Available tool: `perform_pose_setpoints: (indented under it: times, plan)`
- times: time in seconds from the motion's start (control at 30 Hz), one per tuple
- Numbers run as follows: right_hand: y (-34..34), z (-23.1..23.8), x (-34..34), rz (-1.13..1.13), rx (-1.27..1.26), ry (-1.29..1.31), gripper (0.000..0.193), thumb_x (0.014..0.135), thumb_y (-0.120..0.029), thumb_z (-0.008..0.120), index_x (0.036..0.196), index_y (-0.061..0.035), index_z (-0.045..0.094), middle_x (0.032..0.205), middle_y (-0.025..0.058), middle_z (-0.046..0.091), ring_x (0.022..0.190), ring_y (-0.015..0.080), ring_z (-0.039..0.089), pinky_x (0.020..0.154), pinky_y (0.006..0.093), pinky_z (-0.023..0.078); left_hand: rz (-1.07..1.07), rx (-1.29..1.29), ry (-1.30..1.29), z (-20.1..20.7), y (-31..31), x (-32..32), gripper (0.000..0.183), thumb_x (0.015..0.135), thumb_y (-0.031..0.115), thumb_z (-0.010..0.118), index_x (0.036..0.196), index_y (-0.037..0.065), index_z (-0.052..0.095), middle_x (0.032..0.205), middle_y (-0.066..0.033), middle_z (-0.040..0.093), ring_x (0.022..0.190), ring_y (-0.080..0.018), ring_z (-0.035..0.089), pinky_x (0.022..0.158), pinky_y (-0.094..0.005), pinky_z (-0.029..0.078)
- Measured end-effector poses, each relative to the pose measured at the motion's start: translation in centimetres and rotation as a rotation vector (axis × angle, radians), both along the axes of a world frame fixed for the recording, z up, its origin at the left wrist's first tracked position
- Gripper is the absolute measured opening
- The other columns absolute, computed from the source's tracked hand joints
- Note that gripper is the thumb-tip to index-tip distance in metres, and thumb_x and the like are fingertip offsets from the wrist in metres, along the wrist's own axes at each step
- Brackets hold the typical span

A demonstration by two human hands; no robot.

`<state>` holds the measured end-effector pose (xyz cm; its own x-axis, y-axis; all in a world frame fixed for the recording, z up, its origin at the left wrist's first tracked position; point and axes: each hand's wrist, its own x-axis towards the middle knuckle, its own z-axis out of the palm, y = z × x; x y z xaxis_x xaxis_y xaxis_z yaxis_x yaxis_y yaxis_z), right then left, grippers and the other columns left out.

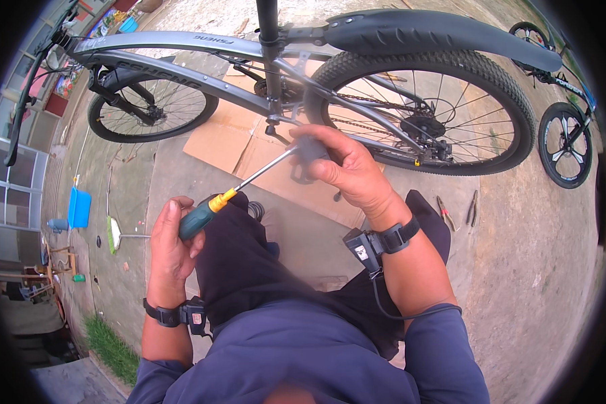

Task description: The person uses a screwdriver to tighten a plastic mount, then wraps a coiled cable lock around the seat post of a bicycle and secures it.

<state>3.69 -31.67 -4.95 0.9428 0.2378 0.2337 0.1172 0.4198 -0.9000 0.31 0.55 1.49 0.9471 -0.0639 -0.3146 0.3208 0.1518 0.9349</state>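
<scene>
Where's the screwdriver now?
The screwdriver is left of centre in the head view, handle in the left hand, shaft running to the dark part the right hand holds.

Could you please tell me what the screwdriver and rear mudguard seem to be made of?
Screwdriver: the shaft looks like smooth metal, given its silvery shine; the green-and-yellow handle, plastic or rubber, by its solid colours. Rear mudguard: likely satin black plastic, judging by its soft sheen.
</scene>
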Motion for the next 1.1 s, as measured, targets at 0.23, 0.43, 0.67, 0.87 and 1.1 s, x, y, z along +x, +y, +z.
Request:
perform_pose_setpoints:
  times: [0.23, 0.43, 0.67, 0.87, 1.1]
  plan:
    - [0.1, 0.4, -0.1, 0.021, 0.014, -0.013, 0.069, 0.084, -0.039, 0.078, 0.137, -0.0039, 0.053, 0.113, 0.0076, 0.066, 0.102, 0.0162, 0.063, 0.088, 0.0299, 0.051, 0.031, 0.018, -0.367, -1.6, -0.2, 0.4, 0.032, 0.091, 0.015, 0.071, 0.116, 0.004, 0.054, 0.103, -0.0108, 0.064, 0.08, -0.0159, 0.059, 0.064, -0.0249, 0.045]
    - [0.2, 1.4, -0.7, 0.088, 0.066, 0.077, 0.052, 0.092, -0.029, 0.063, 0.136, -0.0021, 0.055, 0.118, 0.0112, 0.065, 0.113, 0.0182, 0.06, 0.095, 0.0314, 0.047, 0.082, -0.036, -0.265, -3.4, 1.4, 0.8, 0.033, 0.091, 0.009, 0.071, 0.118, 0.003, 0.054, 0.106, -0.0114, 0.064, 0.086, -0.018, 0.061, 0.071, -0.0271, 0.048]
    - [0.0, 2.0, -1.0, 0.028, -0.136, -0.005, 0.032, 0.094, -0.007, 0.051, 0.122, -0.0006, 0.065, 0.108, 0.0028, 0.065, 0.099, 0.0103, 0.059, 0.087, 0.0268, 0.049, 0.016, -0.08, -0.28, -4.2, 1.8, 1.3, 0.034, 0.091, 0.009, 0.071, 0.12, 0.004, 0.054, 0.11, -0.0125, 0.065, 0.088, -0.0181, 0.063, 0.072, -0.0271, 0.049]
    - [-0.1, 2.1, -1.1, -0.027, -0.258, -0.108, 0.03, 0.091, -0.012, 0.057, 0.117, -0.0011, 0.069, 0.108, 0.0078, 0.069, 0.096, 0.0151, 0.062, 0.084, 0.0285, 0.049, -0.003, -0.097, -0.276, -4.1, 2.4, 1.3, 0.035, 0.09, 0.01, 0.072, 0.12, 0.005, 0.055, 0.114, -0.0129, 0.065, 0.091, -0.0185, 0.062, 0.073, -0.0278, 0.049]
    - [-0.4, 2.3, -0.9, -0.047, -0.352, -0.28, 0.027, 0.092, -0.01, 0.058, 0.115, -0.0004, 0.069, 0.1, 0.01, 0.068, 0.089, 0.0175, 0.063, 0.08, 0.0297, 0.051, -0.021, -0.113, -0.282, -4.4, 2.7, 1.2, 0.033, 0.09, 0.009, 0.072, 0.119, 0.006, 0.056, 0.116, -0.0128, 0.065, 0.091, -0.0188, 0.061, 0.075, -0.0282, 0.048]
